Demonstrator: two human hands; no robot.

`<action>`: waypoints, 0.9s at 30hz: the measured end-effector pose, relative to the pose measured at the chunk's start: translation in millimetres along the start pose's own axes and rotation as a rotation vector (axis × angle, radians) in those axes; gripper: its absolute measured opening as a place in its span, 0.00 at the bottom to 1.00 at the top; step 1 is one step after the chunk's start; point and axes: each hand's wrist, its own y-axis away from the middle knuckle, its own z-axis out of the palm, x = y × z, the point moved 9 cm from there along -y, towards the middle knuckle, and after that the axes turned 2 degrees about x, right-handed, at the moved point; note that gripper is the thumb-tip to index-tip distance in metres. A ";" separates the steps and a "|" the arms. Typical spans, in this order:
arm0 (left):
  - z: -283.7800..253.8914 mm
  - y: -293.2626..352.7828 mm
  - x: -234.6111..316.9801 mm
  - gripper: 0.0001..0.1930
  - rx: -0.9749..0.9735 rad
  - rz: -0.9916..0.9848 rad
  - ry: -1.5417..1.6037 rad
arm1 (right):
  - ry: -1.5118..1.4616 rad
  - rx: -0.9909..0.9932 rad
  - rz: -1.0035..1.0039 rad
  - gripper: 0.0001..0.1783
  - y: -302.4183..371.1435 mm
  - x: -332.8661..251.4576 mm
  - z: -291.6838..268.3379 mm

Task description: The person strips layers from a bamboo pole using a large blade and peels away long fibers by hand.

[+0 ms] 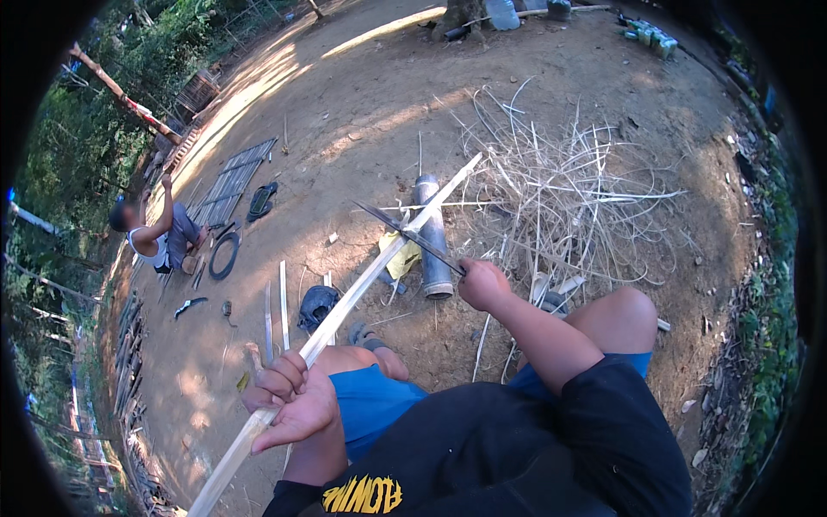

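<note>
My left hand [293,402] is wrapped round a long pale bamboo strip [349,300], which slants from the lower left up to the middle. My right hand [485,285] grips the handle of a long, dark-bladed knife [441,256]. The blade crosses the strip and seems to touch its upper part. Beneath them on the ground lies a dark cylinder [434,246] with a pale end, and a yellow cloth or bag [402,256] beside it. A large tangle of thin pale shavings [573,194] spreads just beyond my right hand.
At the left sits another person [164,237] with one arm raised, near a slatted panel [233,177], dark sandals [262,201] and a black ring [224,256]. A dark cap-like bundle [318,308] lies by my left knee. Green bottles [650,38] stand far right.
</note>
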 end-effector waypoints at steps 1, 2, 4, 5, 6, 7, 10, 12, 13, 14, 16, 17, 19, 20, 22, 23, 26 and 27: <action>-7.5 -0.3 2.2 0.34 0.015 -0.002 -0.010 | -0.022 -0.010 -0.011 0.19 10.6 -12.7 1.2; -13.2 -3.8 -1.6 0.34 0.031 -0.001 0.002 | -0.063 -0.047 0.038 0.21 20.1 -23.3 1.8; -14.1 -7.0 -1.9 0.34 0.041 0.010 0.001 | -0.171 -0.076 0.039 0.22 43.8 -56.5 -5.0; -12.2 -4.9 -2.4 0.34 0.033 0.005 0.004 | -0.152 -0.122 -0.042 0.22 58.2 -76.5 -5.9; -9.2 -3.5 -2.2 0.34 0.022 0.007 0.004 | -0.135 -0.168 -0.129 0.23 68.5 -96.1 -6.0; -7.3 -2.7 -1.5 0.34 0.012 0.009 0.002 | -0.126 -0.193 -0.229 0.23 76.9 -113.9 -6.9; -3.4 -2.7 4.0 0.35 0.000 0.011 -0.003 | -0.014 -0.171 -0.541 0.22 85.9 -138.2 -10.7; 1.6 -6.9 6.0 0.35 0.012 0.003 0.016 | 0.056 -0.128 -0.271 0.21 37.6 -60.9 1.8; 1.8 -6.5 9.9 0.35 0.017 -0.001 0.015 | -0.021 -0.114 0.016 0.20 13.5 -0.8 5.9; 4.0 -5.9 8.4 0.35 0.006 -0.015 0.033 | -0.096 -0.084 0.300 0.20 -0.9 59.5 5.8; 5.2 -10.1 10.6 0.34 -0.036 -0.029 0.046 | 0.033 -0.082 0.365 0.23 -9.4 96.2 9.2; 4.1 -12.8 13.1 0.34 -0.060 -0.021 0.055 | -0.001 -0.064 0.317 0.23 -7.8 77.6 7.6; 0.3 -10.5 17.5 0.34 -0.089 -0.028 0.073 | -0.055 -0.042 0.243 0.24 8.3 39.1 13.4; -1.7 -12.5 16.9 0.34 -0.053 -0.020 0.045 | -0.086 -0.053 0.215 0.24 17.8 21.1 17.6; -7.6 -18.2 13.3 0.34 -0.017 -0.016 0.050 | -0.134 -0.047 0.129 0.22 30.3 -11.1 20.5; -12.3 -21.4 13.1 0.34 -0.005 -0.024 0.045 | -0.159 -0.043 0.080 0.20 36.3 -24.3 21.6; -22.3 -28.6 14.4 0.35 0.039 -0.044 0.019 | -0.168 -0.115 -0.081 0.24 49.8 -70.2 4.5; -22.6 -30.2 14.9 0.35 0.055 -0.048 0.022 | -0.182 -0.126 -0.128 0.24 54.5 -82.0 -1.4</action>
